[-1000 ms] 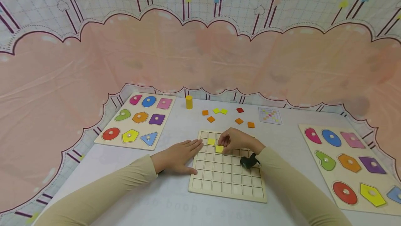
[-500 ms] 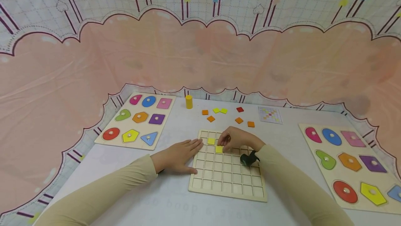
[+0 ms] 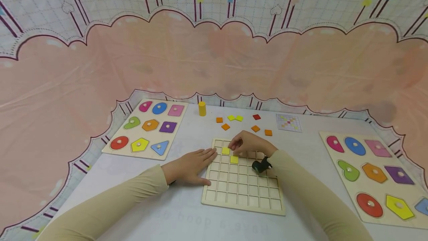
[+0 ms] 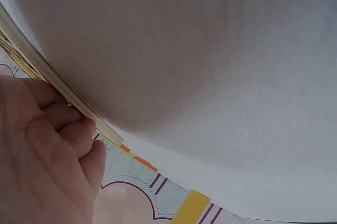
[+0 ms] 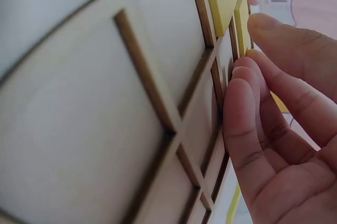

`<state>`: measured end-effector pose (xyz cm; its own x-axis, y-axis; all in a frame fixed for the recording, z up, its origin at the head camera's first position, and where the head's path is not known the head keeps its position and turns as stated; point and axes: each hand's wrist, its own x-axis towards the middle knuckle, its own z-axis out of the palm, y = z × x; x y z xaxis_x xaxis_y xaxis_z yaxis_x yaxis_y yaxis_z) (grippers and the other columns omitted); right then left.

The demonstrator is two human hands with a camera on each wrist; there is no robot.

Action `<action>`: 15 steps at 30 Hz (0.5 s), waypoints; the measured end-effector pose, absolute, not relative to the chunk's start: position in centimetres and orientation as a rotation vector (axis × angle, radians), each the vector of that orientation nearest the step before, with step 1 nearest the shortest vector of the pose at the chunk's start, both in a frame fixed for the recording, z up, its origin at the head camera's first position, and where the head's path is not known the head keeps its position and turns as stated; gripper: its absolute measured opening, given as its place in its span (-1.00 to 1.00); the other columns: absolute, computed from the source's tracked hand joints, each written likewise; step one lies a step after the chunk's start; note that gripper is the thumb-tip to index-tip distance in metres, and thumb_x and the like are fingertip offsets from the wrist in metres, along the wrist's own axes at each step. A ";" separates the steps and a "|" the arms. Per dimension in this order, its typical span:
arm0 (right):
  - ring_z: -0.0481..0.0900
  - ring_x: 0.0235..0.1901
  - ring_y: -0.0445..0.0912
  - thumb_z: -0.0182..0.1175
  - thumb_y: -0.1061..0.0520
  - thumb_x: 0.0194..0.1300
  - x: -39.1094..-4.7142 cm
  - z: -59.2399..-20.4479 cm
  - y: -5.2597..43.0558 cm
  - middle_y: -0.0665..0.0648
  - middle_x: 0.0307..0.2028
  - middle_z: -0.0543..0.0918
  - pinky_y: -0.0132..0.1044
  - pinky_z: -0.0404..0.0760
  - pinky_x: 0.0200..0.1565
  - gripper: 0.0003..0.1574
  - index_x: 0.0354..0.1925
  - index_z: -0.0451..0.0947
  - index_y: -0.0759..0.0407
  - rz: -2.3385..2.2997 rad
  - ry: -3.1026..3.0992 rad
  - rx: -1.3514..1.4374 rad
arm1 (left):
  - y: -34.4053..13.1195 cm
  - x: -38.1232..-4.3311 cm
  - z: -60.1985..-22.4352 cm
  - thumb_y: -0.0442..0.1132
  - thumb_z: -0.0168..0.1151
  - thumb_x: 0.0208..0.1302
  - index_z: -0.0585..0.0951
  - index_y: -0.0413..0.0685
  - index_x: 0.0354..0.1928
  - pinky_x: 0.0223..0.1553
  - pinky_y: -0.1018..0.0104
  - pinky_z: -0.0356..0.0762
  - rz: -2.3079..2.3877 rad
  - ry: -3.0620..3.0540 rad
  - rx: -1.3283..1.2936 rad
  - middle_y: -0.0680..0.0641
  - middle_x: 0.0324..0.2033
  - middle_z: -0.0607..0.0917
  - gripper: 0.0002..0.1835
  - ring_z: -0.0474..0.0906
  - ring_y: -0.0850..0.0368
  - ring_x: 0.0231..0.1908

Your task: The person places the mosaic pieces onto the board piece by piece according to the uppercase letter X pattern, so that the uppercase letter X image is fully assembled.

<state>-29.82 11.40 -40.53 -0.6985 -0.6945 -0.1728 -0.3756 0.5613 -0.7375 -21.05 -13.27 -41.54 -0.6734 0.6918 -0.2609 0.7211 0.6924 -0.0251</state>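
A pale wooden grid board lies on the white table. Two yellow square tiles sit in it, diagonal to each other: the far yellow tile and the near yellow tile. My left hand rests flat at the board's left edge, fingers stretched, fingertips on the rim. Over the upper part of the board is my right hand, its fingers bent. In the right wrist view its thumb and index fingertip are apart, right at the edge of the far tile, with nothing pinched between them.
Loose tiles lie behind the board: several orange tiles, two yellow tiles and a red tile. A pattern card and a yellow cylinder are at the back. Shape puzzles flank the board, a left puzzle and a right puzzle.
My right hand has let go of the near yellow tile and shifted slightly up and left toward the far one. My left hand has stayed in place.
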 end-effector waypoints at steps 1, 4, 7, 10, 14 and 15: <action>0.50 -0.45 -0.23 0.35 0.26 0.08 -29.8 -40.5 11.3 0.07 -0.41 0.69 -0.46 0.55 -0.33 -0.76 -0.21 0.68 0.27 -0.955 2.347 -0.866 | -13.3 -21.0 -41.6 0.46 -0.12 0.18 -0.06 -0.09 0.48 0.47 0.18 -0.04 -0.186 2.673 1.134 -0.05 0.49 -0.06 0.03 -0.12 0.08 0.48; 0.50 -0.45 -0.23 0.35 0.26 0.08 -29.9 -40.5 11.1 0.07 -0.41 0.69 -0.47 0.55 -0.32 -0.77 -0.22 0.68 0.27 -0.950 2.347 -0.858 | -13.4 -21.1 -41.6 0.46 -0.12 0.18 -0.06 -0.08 0.48 0.47 0.19 -0.04 -0.190 2.672 1.135 -0.05 0.49 -0.06 0.03 -0.13 0.09 0.48; 0.51 -0.45 -0.23 0.35 0.26 0.07 -29.9 -40.6 11.1 0.06 -0.41 0.69 -0.47 0.55 -0.31 -0.77 -0.22 0.68 0.27 -0.948 2.350 -0.843 | -13.4 -21.0 -41.6 0.46 -0.13 0.18 -0.07 -0.07 0.48 0.47 0.19 -0.05 -0.189 2.669 1.134 -0.04 0.49 -0.07 0.03 -0.13 0.09 0.48; 0.51 -0.45 -0.23 0.35 0.26 0.07 -29.9 -40.7 11.2 0.07 -0.41 0.70 -0.46 0.55 -0.31 -0.77 -0.22 0.68 0.27 -0.953 2.349 -0.842 | -13.3 -21.0 -41.6 0.47 -0.14 0.18 -0.07 -0.07 0.48 0.47 0.19 -0.05 -0.190 2.668 1.132 -0.04 0.49 -0.07 0.03 -0.13 0.09 0.48; 0.51 -0.45 -0.23 0.35 0.26 0.08 -29.9 -40.7 11.3 0.10 -0.39 0.70 -0.45 0.56 -0.31 -0.76 -0.21 0.68 0.29 -0.975 2.334 -0.858 | -13.3 -21.0 -41.5 0.47 -0.14 0.18 -0.07 -0.07 0.48 0.47 0.19 -0.05 -0.192 2.669 1.127 -0.03 0.49 -0.07 0.03 -0.14 0.10 0.48; 0.52 -0.44 -0.23 0.34 0.26 0.08 -30.0 -40.7 11.3 0.10 -0.39 0.70 -0.45 0.56 -0.31 -0.75 -0.20 0.67 0.29 -0.978 2.331 -0.864 | -13.3 -21.0 -41.5 0.47 -0.13 0.18 -0.07 -0.07 0.48 0.47 0.19 -0.05 -0.190 2.669 1.127 -0.03 0.49 -0.07 0.03 -0.13 0.10 0.48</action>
<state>-29.95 11.33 -40.69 -0.6934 -0.6998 -0.1714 -0.3681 0.5486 -0.7507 -20.98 -13.34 -41.52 -0.6748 0.6880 -0.2671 0.7189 0.6946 -0.0272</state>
